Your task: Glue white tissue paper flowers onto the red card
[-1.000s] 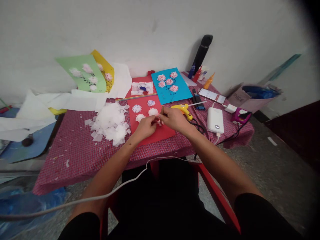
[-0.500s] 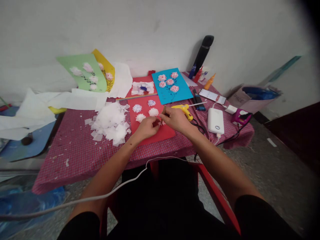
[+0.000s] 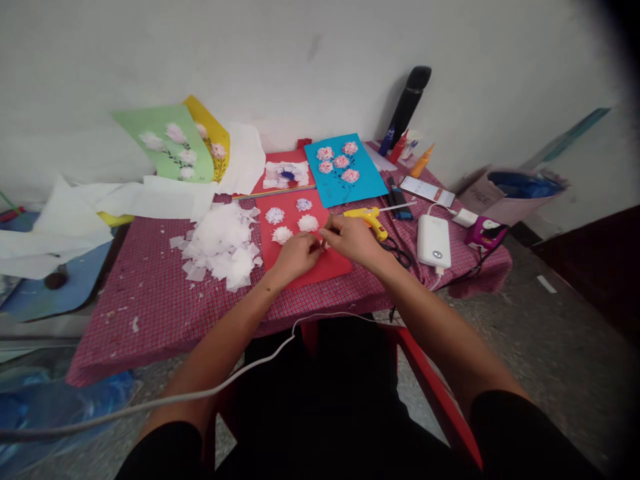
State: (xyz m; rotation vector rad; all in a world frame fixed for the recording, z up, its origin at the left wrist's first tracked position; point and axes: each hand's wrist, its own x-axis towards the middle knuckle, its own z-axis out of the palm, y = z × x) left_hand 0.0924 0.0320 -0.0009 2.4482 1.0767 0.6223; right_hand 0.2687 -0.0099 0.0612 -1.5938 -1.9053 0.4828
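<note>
Over the right side of a red card [image 3: 280, 270], my left hand [image 3: 299, 257] and my right hand [image 3: 350, 238] meet, fingertips almost touching. Both are closed in a pinch around something small and whitish that the fingers mostly hide. On the card beside them are white tissue-paper flowers [image 3: 307, 223], two of them dotted with blue or purple [image 3: 275, 215]. A heap of white tissue-paper pieces [image 3: 220, 243] lies to the left of the card. Just past my right hand rests a yellow glue gun [image 3: 367, 219] with a glue stick in its back.
A blue card with pink flowers [image 3: 345, 170] lies behind. Black scissors [image 3: 397, 253], a white power bank [image 3: 433, 241], a phone [image 3: 427, 191] and paint bottles [image 3: 423, 161] are at the right. A white cable [image 3: 235, 377] crosses before my lap. Green card [image 3: 165, 147] leans on the wall.
My hands stay pinched together over the red card, with only slight finger movement. The view has shifted a little.
</note>
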